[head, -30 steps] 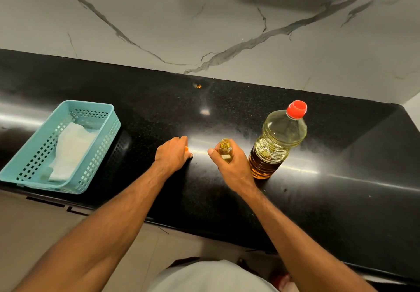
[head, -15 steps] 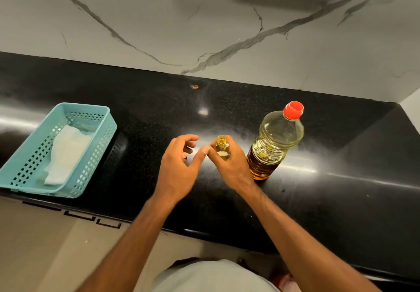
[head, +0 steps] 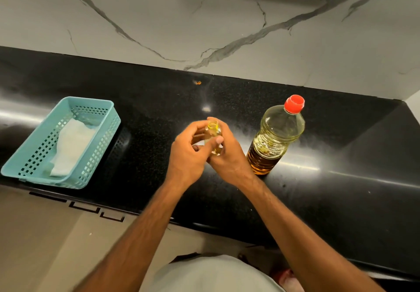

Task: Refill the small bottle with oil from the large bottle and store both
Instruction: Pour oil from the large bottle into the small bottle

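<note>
The small bottle (head: 212,130), clear with yellow oil and an uncapped mouth, stands between my two hands over the middle of the black counter (head: 145,114). My right hand (head: 229,157) wraps it from the right. My left hand (head: 189,155) has come against it from the left, thumb and fingers closed on its body. The bottle's lower part is hidden by my fingers. The large bottle (head: 276,136), clear plastic with a red cap (head: 294,103) on, stands upright just right of my right hand, oil filling its lower part.
A teal perforated basket (head: 102,137) with a white cloth (head: 71,146) in it sits at the counter's front left. A marble wall (head: 204,19) rises behind the counter. A small orange speck (head: 198,82) lies near the back edge.
My left hand lifted off the counter, moved right and closed on the small bottle, which my right hand has kept holding. The large bottle has not moved.
</note>
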